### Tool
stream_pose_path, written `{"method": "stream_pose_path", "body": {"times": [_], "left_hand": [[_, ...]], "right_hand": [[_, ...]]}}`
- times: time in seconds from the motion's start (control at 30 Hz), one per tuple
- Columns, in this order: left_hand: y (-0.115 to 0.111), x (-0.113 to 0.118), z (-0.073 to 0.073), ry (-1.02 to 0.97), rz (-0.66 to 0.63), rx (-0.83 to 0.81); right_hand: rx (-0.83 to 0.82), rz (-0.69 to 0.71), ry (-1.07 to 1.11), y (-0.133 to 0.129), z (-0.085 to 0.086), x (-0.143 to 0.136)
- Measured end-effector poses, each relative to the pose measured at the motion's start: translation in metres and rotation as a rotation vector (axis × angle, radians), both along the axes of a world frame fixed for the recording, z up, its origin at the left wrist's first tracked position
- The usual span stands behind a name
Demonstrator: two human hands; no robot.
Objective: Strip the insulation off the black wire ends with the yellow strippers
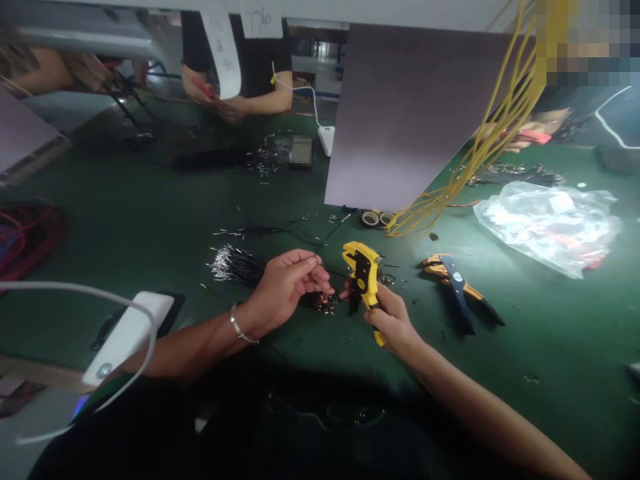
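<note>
My left hand (pixel 290 283) pinches a thin black wire (pixel 319 249) between thumb and forefinger, its other fingers loosely curled. To the right, my right hand (pixel 393 317) is wrapped round the handles of a yellow and black wire stripper (pixel 367 277), jaws pointing up and left. A small gap separates the tool's jaws from the held wire. Under and behind my left hand lies a bundle of black wires (pixel 240 265) with bright tips at its left end. Copper-coloured wire ends (pixel 324 303) show between my hands.
A blue and orange wire stripper (pixel 457 283) lies to the right. Beyond are tape rolls (pixel 371 219), hanging yellow wires (pixel 475 160) and a clear plastic bag (pixel 550 223). A white power strip (pixel 130 337) stands left. A grey panel (pixel 405 113) rises ahead; co-workers' hands (pixel 233 109) are across the table.
</note>
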State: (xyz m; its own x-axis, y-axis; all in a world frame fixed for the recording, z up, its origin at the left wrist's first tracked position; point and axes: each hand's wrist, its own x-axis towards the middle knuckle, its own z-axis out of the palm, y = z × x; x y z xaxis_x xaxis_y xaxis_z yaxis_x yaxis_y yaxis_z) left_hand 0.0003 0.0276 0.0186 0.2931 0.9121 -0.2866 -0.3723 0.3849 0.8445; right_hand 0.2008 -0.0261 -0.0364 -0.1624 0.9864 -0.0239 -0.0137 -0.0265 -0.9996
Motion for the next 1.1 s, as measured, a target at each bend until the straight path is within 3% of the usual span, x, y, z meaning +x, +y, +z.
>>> {"method": "stream_pose_path", "body": {"times": [0.27, 0.57, 0.73, 1.1], "left_hand": [[-0.005, 0.004, 0.003, -0.081, -0.048, -0.097], [-0.005, 0.006, 0.003, -0.078, -0.039, -0.102], [-0.005, 0.006, 0.003, -0.069, -0.033, -0.105], [-0.005, 0.004, 0.000, -0.060, -0.041, -0.087]], "right_hand": [[0.027, -0.016, -0.052, -0.001, 0.001, -0.004], [0.050, -0.051, -0.172, 0.002, 0.010, -0.008], [0.023, -0.063, -0.208, 0.002, 0.006, -0.008], [0.133, -0.065, -0.252, -0.001, 0.000, -0.010]]}}
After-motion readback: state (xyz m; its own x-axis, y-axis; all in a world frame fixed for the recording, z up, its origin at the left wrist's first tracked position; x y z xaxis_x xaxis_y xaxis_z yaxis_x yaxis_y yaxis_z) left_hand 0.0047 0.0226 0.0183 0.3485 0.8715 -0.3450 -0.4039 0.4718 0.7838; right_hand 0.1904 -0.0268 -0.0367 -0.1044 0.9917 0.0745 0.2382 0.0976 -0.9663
